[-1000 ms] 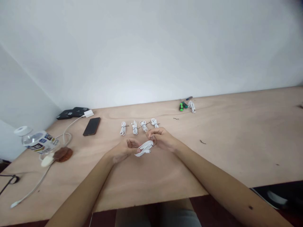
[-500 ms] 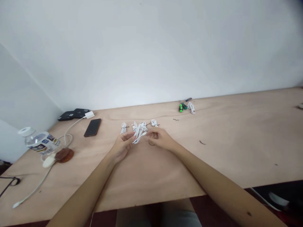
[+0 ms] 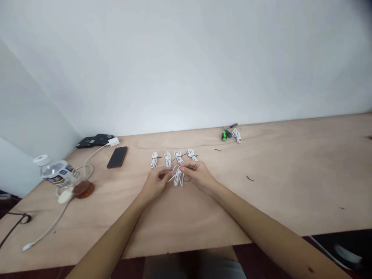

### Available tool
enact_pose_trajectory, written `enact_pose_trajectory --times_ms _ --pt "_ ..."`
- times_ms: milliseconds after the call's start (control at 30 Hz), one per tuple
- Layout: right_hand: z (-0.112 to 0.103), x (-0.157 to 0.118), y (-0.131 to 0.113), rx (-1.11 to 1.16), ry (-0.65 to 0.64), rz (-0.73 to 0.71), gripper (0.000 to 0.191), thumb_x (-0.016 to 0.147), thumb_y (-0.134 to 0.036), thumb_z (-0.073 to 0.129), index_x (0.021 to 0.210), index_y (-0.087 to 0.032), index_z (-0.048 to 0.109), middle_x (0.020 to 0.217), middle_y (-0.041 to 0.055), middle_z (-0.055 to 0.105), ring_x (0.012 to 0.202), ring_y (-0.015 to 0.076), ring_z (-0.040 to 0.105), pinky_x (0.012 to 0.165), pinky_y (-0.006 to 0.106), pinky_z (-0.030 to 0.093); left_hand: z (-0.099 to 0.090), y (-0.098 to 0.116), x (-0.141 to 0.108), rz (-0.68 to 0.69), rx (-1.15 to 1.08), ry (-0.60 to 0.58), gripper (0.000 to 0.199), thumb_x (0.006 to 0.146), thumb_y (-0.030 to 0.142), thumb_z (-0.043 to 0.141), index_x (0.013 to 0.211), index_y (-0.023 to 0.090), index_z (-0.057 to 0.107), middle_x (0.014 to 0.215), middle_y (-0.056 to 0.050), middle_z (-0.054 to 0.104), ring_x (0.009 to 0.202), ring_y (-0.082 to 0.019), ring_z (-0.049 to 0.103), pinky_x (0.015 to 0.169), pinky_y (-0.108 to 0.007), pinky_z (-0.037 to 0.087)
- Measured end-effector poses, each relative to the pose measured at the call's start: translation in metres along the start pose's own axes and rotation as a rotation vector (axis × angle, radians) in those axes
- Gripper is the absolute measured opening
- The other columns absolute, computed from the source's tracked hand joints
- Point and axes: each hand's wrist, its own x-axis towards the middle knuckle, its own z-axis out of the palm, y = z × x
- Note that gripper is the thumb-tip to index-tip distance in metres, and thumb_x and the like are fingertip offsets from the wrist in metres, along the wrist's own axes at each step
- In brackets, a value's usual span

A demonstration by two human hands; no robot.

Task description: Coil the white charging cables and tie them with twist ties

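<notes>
While the left hand [image 3: 159, 181] pinches a looped white cable [image 3: 178, 179], the right hand [image 3: 200, 176] grips its top.
Four dark-tied white cable bundles [image 3: 178, 157] lie beyond.

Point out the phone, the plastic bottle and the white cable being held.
Phone [image 3: 117, 157], head view: middle of its dark screen.
Plastic bottle [image 3: 61, 176], head view: its labelled body.
Held white cable [image 3: 178, 178], head view: its bundled loops.

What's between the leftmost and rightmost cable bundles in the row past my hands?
Two more tied white cable bundles, side by side, as the head view shows.
</notes>
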Motion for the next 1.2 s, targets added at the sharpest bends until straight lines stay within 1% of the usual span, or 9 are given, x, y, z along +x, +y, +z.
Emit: enact_pose_trajectory --times_ms 167,267,367,467,600,667,767,900,1200 --pt "-0.004 0.003 -0.001 -0.004 0.048 -0.035 0.039 0.085 -0.051 0.081 0.108 -0.020 0.078 0.083 0.0026 0.073 0.070 0.0159 0.063 0.064 0.028 0.050 -0.002 0.002 0.003 -0.096 -0.117 0.037 0.040 0.093 0.052 0.071 0.108 0.016 0.079 0.103 -0.011 0.082 0.085 -0.024 0.076 0.072 -0.032 0.058" --pt "-0.007 0.001 -0.003 -0.213 0.103 -0.126 0.033 0.095 -0.048 0.070 0.110 -0.019 0.075 0.082 0.0018 0.071 0.072 0.0164 0.062 0.067 0.029 0.049 -0.012 0.003 0.000 -0.097 0.038 -0.005 0.042 0.097 0.055 0.064 0.098 0.016 0.080 0.087 -0.007 0.079 0.074 -0.021 0.070 0.065 -0.029 0.052" --pt "-0.005 -0.007 -0.008 -0.578 0.003 -0.244 0.023 0.099 -0.037 0.063 0.092 -0.020 0.075 0.078 0.0013 0.070 0.072 0.0166 0.059 0.068 0.029 0.045 -0.022 0.005 -0.012 0.012 0.328 -0.003 0.039 0.101 0.049 0.059 0.090 0.018 0.080 0.089 -0.007 0.077 0.082 -0.023 0.069 0.075 -0.033 0.054" --pt "0.004 -0.015 -0.012 -0.831 -0.159 -0.318 0.020 0.098 -0.026 0.060 0.082 -0.020 0.070 0.076 0.0008 0.068 0.070 0.0159 0.056 0.067 0.028 0.040 -0.022 0.009 -0.025 0.182 0.563 0.064 0.026 0.100 0.041 0.063 0.100 0.021 0.080 0.118 -0.011 0.074 0.113 -0.029 0.066 0.100 -0.044 0.052" --pt "0.014 -0.021 -0.016 -0.939 -0.117 -0.312 0.017 0.100 -0.019 0.056 0.090 -0.020 0.069 0.083 0.0019 0.070 0.075 0.0169 0.060 0.070 0.028 0.041 -0.008 0.015 -0.028 0.338 0.575 -0.137 0.027 0.101 0.024 0.059 0.123 0.026 0.074 0.131 -0.010 0.070 0.126 -0.029 0.060 0.113 -0.048 0.046" --pt "0.016 -0.023 -0.015 -0.978 -0.114 -0.261 0.011 0.099 -0.021 0.060 0.093 -0.021 0.070 0.085 0.0024 0.072 0.077 0.0177 0.062 0.071 0.028 0.042 -0.002 0.015 -0.026 0.291 0.530 -0.199 0.030 0.102 0.019 0.053 0.124 0.026 0.072 0.123 -0.010 0.072 0.117 -0.028 0.064 0.106 -0.045 0.051" --pt "0.019 -0.027 -0.012 -1.025 -0.177 -0.203 0.004 0.094 -0.021 0.069 0.097 -0.019 0.070 0.091 0.0050 0.074 0.082 0.0195 0.064 0.074 0.029 0.043 -0.003 0.015 -0.029 0.209 0.510 -0.128 0.033 0.103 0.016 0.045 0.121 0.022 0.072 0.117 -0.012 0.071 0.110 -0.027 0.066 0.102 -0.046 0.053" --pt "0.026 -0.032 -0.013 -1.009 -0.247 -0.210 0.021 0.095 -0.007 0.056 0.107 -0.018 0.069 0.104 0.0081 0.075 0.092 0.0202 0.065 0.082 0.029 0.045 -0.017 0.023 -0.048 0.203 0.460 -0.034 0.038 0.105 0.015 0.039 0.133 0.021 0.065 0.126 -0.012 0.067 0.122 -0.026 0.062 0.111 -0.046 0.048" --pt "0.035 -0.048 -0.027 -1.097 -0.180 -0.144 0.007 0.095 -0.015 0.056 0.091 -0.020 0.059 0.093 0.0059 0.068 0.084 0.0195 0.058 0.076 0.028 0.038 -0.031 0.035 -0.087 0.138 0.472 0.042 0.035 0.104 0.014 0.041 0.125 0.023 0.068 0.119 -0.009 0.066 0.117 -0.025 0.062 0.108 -0.043 0.049"
